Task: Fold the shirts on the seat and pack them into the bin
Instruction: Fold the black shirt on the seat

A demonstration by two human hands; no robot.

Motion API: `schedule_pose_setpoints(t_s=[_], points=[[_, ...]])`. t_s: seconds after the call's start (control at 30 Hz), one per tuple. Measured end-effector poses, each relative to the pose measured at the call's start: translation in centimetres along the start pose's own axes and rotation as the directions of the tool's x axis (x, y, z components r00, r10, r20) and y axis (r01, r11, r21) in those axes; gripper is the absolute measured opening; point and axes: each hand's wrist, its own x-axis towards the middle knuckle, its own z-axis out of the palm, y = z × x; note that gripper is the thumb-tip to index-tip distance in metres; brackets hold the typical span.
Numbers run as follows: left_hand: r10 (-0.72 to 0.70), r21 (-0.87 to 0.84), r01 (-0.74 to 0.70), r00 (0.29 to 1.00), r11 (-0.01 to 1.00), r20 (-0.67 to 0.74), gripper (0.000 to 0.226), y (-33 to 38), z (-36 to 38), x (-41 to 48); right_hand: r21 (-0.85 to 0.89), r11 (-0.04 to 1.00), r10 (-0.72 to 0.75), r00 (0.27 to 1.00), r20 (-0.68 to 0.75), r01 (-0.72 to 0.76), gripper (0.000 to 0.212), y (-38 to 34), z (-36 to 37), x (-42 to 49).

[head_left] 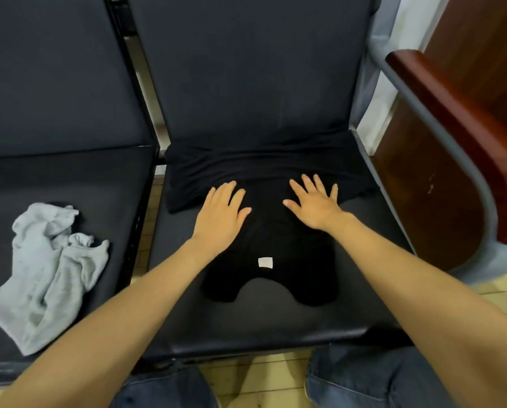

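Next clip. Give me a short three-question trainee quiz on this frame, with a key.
1. True or false: the left hand and the right hand both lie flat, fingers straight, on the black shirt.
2. Where is the grey shirt? A) crumpled on the left seat B) folded under the black shirt C) held in the right hand
3. Fill in: near the black shirt's collar sits a small white ___.
Key: 1 true; 2 A; 3 label.
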Motion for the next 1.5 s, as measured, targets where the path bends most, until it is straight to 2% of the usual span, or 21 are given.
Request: schedule_pose_setpoints(t_s=[0.07,0.13,0.17,0.2,0.27,0.33,0.4,0.47,0.5,0.57,0.67,0.73,0.8,0.9,0.97,1.03,1.17,1.23,1.37,1.5], points=[[0.081,-0.071,-0.093,0.985,0.993,-0.153,0.050,0.4,-0.1,-3.1,-0.002,0.987,-0.157,0.966,-0.205,0.160,0.044,-0.5,-0.2,-2.3],[0.125,-0.097,-0.140,0.981,0.985,-0.151,0.049,0.6,-0.4,-6.9,-0.060,0.929,-0.353,0.828,-0.436,0.365,0.032,-1.0,0.6,-6.2],[0.140,-0.095,-0.154,0.980,0.983,-0.138,0.054,0.5,-0.5,-8.8,-0.084,0.903,-0.407,0.773,-0.487,0.422,0.034,-1.0,1.1,-8.6],[0.150,-0.078,-0.160,0.982,0.984,-0.115,0.061,0.5,-0.5,-10.5,-0.107,0.891,-0.438,0.774,-0.457,0.441,0.036,-0.9,1.8,-10.8],[0.154,-0.046,-0.156,0.987,0.987,-0.034,0.072,0.4,-0.9,-12.9,-0.180,0.882,-0.470,0.821,-0.323,0.435,0.037,-0.4,3.2,-14.3],[0.103,-0.112,-0.099,0.994,0.989,0.022,0.075,0.6,-1.5,-14.2,-0.181,0.897,-0.436,0.873,-0.219,0.403,0.045,-0.2,3.8,-16.3],[0.067,-0.225,-0.039,0.991,0.974,0.120,0.080,0.7,-2.0,-15.0,-0.061,0.934,-0.356,0.910,-0.214,0.351,0.054,0.0,3.3,-17.4],[0.098,-0.284,-0.046,0.980,0.958,0.172,0.084,0.7,-2.1,-15.7,-0.008,0.945,-0.318,0.909,-0.269,0.328,0.057,0.2,3.1,-18.3],[0.111,-0.289,-0.060,0.980,0.955,0.163,0.079,0.6,-1.9,-16.1,-0.038,0.947,-0.315,0.907,-0.280,0.318,0.056,0.4,3.1,-18.7],[0.088,-0.257,-0.054,0.988,0.965,0.123,0.051,0.4,-1.5,-16.4,-0.114,0.948,-0.316,0.912,-0.262,0.296,0.046,0.8,3.6,-19.3],[0.068,-0.193,-0.068,0.998,0.979,-0.005,0.023,0.8,-1.1,-16.6,-0.231,0.928,-0.346,0.907,-0.241,0.293,0.029,0.9,4.6,-19.4],[0.039,-0.179,-0.044,0.999,0.983,-0.034,0.019,1.2,-0.9,-16.6,-0.242,0.928,-0.346,0.898,-0.272,0.284,0.029,0.7,4.6,-19.2],[-0.005,-0.171,0.000,1.000,0.985,-0.027,0.014,1.7,-1.2,-16.5,-0.169,0.950,-0.300,0.913,-0.276,0.261,0.027,0.1,4.2,-19.4],[-0.089,-0.234,0.071,0.994,0.970,-0.068,0.022,2.2,-3.0,-16.6,-0.085,0.983,-0.180,0.927,-0.329,0.161,0.030,-0.1,2.7,-20.2],[-0.199,-0.336,0.156,0.975,0.929,-0.095,0.024,2.8,-5.4,-17.1,0.003,0.982,-0.172,0.911,-0.374,0.187,0.028,-0.2,0.8,-21.3],[-0.252,-0.467,0.178,0.962,0.866,-0.101,0.019,3.5,-7.8,-17.8,0.112,0.965,-0.171,0.893,-0.416,0.237,0.023,-0.4,-1.8,-23.0],[-0.331,-0.776,0.199,0.944,0.599,-0.014,0.013,4.6,-12.2,-19.3,0.345,0.886,-0.118,0.872,-0.475,0.308,0.004,-1.0,-6.3,-26.8],[-0.338,-0.846,0.179,0.941,0.502,-0.002,0.015,5.1,-14.1,-19.9,0.453,0.833,-0.085,0.882,-0.464,0.319,0.009,-1.1,-7.8,-28.4],[-0.315,-0.941,0.098,0.949,0.325,-0.010,0.021,6.5,-17.5,-22.3,0.534,0.769,-0.107,0.894,-0.434,0.351,0.008,-1.3,-9.8,-31.6],[-0.259,-0.941,0.040,0.964,0.336,-0.052,0.021,7.7,-19.7,-24.1,0.568,0.728,-0.164,0.902,-0.400,0.384,0.009,-1.2,-10.4,-33.8]])
